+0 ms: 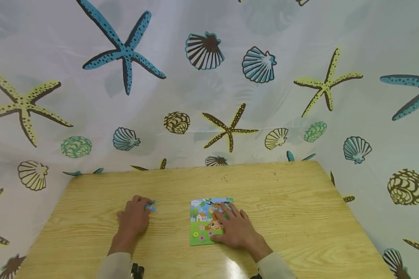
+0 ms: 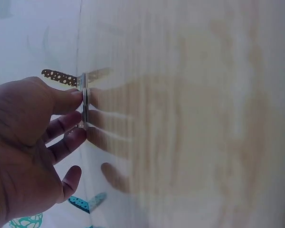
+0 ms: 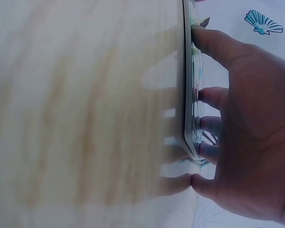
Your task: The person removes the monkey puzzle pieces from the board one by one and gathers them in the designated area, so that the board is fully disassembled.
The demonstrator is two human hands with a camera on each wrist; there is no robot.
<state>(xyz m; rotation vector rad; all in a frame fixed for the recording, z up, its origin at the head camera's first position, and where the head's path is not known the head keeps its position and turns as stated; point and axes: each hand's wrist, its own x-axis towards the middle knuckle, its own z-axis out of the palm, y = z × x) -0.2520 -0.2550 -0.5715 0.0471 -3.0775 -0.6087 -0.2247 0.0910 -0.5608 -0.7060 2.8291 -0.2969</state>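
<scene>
In the head view my left hand (image 1: pixel 136 215) is on the left part of the table, with its fingertips at a small blue jigsaw piece (image 1: pixel 153 206). Seen edge-on in the left wrist view, the jigsaw piece (image 2: pixel 85 97) lies flat against the tabletop, and the thumb and fingertips touch its upper face. My right hand (image 1: pixel 233 226) rests with spread fingers on a square picture puzzle (image 1: pixel 199 232), which shows a house, flowers and a cartoon figure. Part of the picture is hidden beneath that hand. In the right wrist view the fingertips touch the puzzle's top (image 3: pixel 195 76).
Both hands work over a light wood-grain table (image 1: pixel 293 209). A white cloth (image 1: pixel 181 89) printed with starfish and shells hangs behind it and along both sides. Bare wood lies between the jigsaw piece and the picture puzzle.
</scene>
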